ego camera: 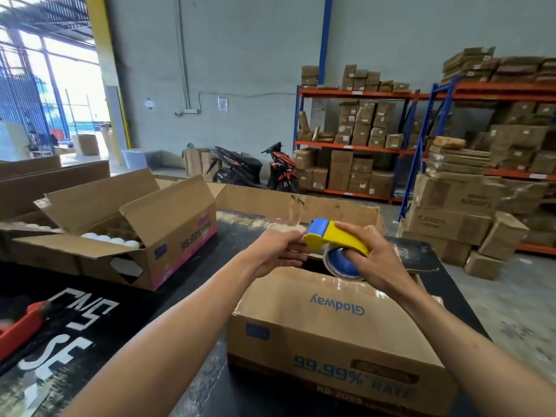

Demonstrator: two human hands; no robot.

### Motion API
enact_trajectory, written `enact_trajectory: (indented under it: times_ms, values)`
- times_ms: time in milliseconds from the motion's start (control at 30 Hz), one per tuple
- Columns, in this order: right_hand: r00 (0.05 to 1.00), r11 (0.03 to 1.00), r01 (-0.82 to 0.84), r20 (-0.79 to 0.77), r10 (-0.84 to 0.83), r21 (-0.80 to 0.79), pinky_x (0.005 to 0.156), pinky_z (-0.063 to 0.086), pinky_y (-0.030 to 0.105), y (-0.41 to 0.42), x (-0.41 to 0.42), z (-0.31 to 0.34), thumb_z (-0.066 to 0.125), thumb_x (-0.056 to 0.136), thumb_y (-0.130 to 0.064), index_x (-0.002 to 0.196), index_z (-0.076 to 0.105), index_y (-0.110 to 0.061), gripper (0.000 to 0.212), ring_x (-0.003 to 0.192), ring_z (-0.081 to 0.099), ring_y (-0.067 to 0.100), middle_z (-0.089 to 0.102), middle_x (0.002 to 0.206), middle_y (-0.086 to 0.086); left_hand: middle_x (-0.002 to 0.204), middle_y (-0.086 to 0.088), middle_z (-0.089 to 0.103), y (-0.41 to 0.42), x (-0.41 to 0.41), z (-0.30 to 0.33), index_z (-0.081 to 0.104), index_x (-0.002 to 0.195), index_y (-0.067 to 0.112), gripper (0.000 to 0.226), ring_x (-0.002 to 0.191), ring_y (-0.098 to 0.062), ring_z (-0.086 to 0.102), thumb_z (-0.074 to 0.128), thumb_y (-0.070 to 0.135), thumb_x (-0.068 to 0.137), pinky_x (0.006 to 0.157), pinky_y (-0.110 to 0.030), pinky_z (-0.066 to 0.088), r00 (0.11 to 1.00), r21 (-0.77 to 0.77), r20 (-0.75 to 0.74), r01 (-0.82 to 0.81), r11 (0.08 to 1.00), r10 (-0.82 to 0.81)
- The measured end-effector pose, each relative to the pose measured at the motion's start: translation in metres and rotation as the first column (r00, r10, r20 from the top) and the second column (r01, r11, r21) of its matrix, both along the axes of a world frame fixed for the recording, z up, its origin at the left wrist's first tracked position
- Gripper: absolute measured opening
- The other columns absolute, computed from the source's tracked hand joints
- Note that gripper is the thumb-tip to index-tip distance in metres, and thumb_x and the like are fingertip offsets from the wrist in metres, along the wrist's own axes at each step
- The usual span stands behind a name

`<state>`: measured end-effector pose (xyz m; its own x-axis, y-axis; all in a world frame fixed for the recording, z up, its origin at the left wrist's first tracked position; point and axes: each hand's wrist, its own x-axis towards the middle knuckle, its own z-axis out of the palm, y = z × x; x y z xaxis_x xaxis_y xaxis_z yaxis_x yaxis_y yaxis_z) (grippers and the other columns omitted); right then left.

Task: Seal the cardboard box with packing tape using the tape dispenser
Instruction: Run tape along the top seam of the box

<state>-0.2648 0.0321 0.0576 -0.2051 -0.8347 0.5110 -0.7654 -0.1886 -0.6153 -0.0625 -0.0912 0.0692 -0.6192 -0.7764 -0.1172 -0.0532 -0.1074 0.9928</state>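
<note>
A brown cardboard box [331, 320] printed "Glodway" stands on the dark table in front of me, its top flaps folded shut with shiny clear tape along part of the top. A yellow and blue tape dispenser [334, 239] with a roll of clear tape hovers over the box's far edge. My right hand [379, 257] grips the dispenser around the roll and handle. My left hand [279, 251] pinches at the dispenser's front end, where the tape comes out; the tape's loose end is too small to make out.
An open cardboard box [156, 236] holding white round items stands at the left. A red object [21, 326] lies at the table's left edge. More flattened cardboard [301, 203] lies behind. Shelves of cartons [451, 145] and a parked motorbike [255, 170] fill the background.
</note>
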Motion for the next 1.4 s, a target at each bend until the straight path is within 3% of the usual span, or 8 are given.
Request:
enact_trajectory:
  times_ms: [367,567,667,767,967,1067,1300,1400]
  values:
    - [0.999,0.998,-0.020,-0.039,0.022,0.052,0.071,0.041,0.022,-0.021,0.007,0.004,0.071,0.090,-0.018,0.137,0.057,-0.046,0.057,0.086,0.054,0.012,0.048,0.096,-0.003,0.052,-0.007,0.058,-0.031,-0.008,0.004,0.062,0.081,-0.002,0.014,0.046,-0.018,0.053,0.051,-0.005,0.088,0.045,-0.025,0.047,0.976,-0.040,0.102,-0.188,0.981,0.192]
    - [0.995,0.997,-0.037,-0.094,0.044,0.074,0.079,0.048,0.032,-0.025,-0.010,0.012,0.083,0.081,-0.037,0.128,0.063,-0.051,0.053,0.090,0.056,0.012,0.054,0.100,0.000,0.050,-0.002,0.054,-0.060,0.006,-0.002,0.065,0.075,0.004,0.020,0.046,-0.015,0.049,0.062,0.006,0.094,0.043,-0.023,0.040,0.966,-0.005,0.155,-0.207,0.978,0.205]
    - [0.995,0.991,-0.035,-0.090,0.046,0.127,0.083,0.050,0.035,-0.021,-0.029,0.019,0.082,0.077,-0.049,0.131,0.062,-0.049,0.057,0.096,0.057,0.015,0.054,0.106,0.001,0.057,-0.006,0.060,-0.083,0.020,-0.011,0.070,0.079,0.001,0.015,0.051,-0.016,0.054,0.066,0.007,0.091,0.051,-0.027,0.045,0.966,-0.036,0.094,-0.240,0.970,0.242]
    - [0.988,0.992,-0.028,-0.147,0.047,0.127,0.078,0.045,0.025,-0.033,-0.034,0.026,0.078,0.075,-0.054,0.133,0.061,-0.045,0.061,0.095,0.054,0.011,0.052,0.106,0.000,0.072,-0.011,0.068,-0.089,0.017,-0.018,0.073,0.086,-0.002,0.012,0.063,-0.018,0.062,0.065,0.006,0.091,0.058,-0.026,0.049,0.959,-0.040,-0.019,-0.283,0.958,0.283]
    - [0.988,0.988,-0.036,-0.144,0.058,0.151,0.081,0.048,0.033,-0.062,-0.044,0.027,0.081,0.079,-0.044,0.129,0.062,-0.047,0.053,0.098,0.054,0.016,0.054,0.108,0.001,0.093,-0.010,0.074,-0.091,-0.004,-0.036,0.073,0.085,0.007,0.018,0.096,-0.024,0.068,0.059,0.016,0.093,0.091,-0.038,0.055,0.895,-0.143,-0.138,-0.441,0.886,0.423]
    - [0.993,0.985,-0.036,-0.107,0.055,0.170,0.082,0.048,0.032,-0.065,-0.045,0.020,0.081,0.078,-0.047,0.129,0.063,-0.046,0.054,0.099,0.056,0.015,0.055,0.108,0.000,0.095,-0.016,0.074,-0.098,-0.010,-0.046,0.070,0.088,0.002,0.018,0.093,-0.023,0.072,0.055,0.008,0.096,0.085,-0.031,0.059,0.895,-0.017,-0.191,-0.415,0.910,0.404]
    - [0.998,0.980,-0.055,-0.010,0.058,0.190,0.089,0.049,0.036,-0.070,-0.034,0.004,0.083,0.078,-0.047,0.124,0.065,-0.051,0.050,0.104,0.056,0.014,0.058,0.112,-0.005,0.082,-0.022,0.069,-0.102,-0.003,-0.053,0.067,0.082,-0.006,0.016,0.078,-0.026,0.067,0.054,0.000,0.089,0.085,-0.041,0.058,0.876,0.064,-0.134,-0.459,0.886,0.464]
    - [0.997,0.953,-0.080,0.022,0.076,0.293,0.095,0.049,0.039,-0.086,-0.031,-0.051,0.083,0.075,-0.052,0.122,0.065,-0.056,0.051,0.106,0.057,0.014,0.062,0.118,-0.002,0.082,-0.020,0.068,-0.103,0.004,-0.110,0.067,0.079,-0.004,0.017,0.082,-0.027,0.069,0.053,-0.002,0.088,0.087,-0.041,0.059,0.864,0.117,-0.061,-0.491,0.863,0.499]
